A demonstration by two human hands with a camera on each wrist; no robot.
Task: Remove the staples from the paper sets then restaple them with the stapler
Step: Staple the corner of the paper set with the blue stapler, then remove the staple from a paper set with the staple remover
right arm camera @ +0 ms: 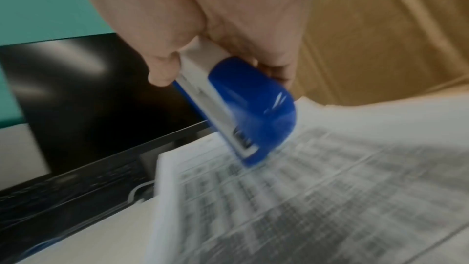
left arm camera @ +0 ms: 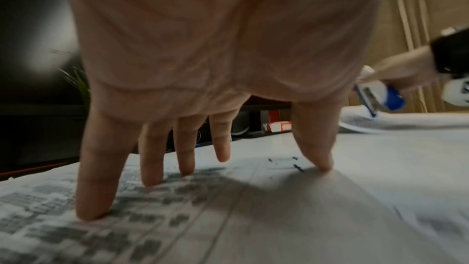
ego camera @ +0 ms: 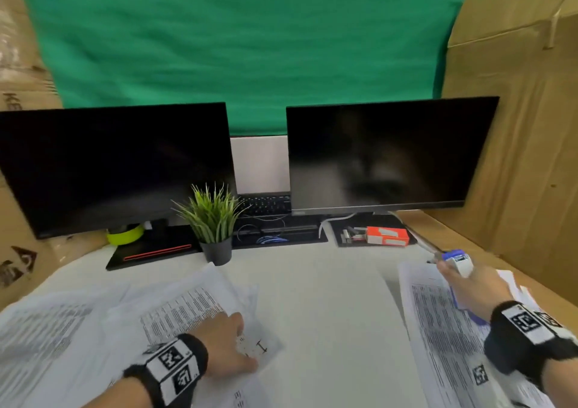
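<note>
- The left hand [ego camera: 225, 343] pressed straight, spread fingers [left arm camera: 94, 192] flat on the paper set [ego camera: 187, 317] at seven o'clock on the surface [ego camera: 328, 298].
- The right hand [ego camera: 472, 289], at four o'clock, gripped the blue-and-white stapler [right arm camera: 236, 107] above another paper set [ego camera: 438, 323].

Readable text: I make out only "KE" on the cardboard box [ego camera: 14, 101] at far left, rest cut off | printed sheets [ego camera: 184, 310] on the tabletop: rows too blurred for me to read | wristbands [ego camera: 176, 367]: square coded markers, no letters | orange box [ego camera: 387, 236]: label illegible
</note>
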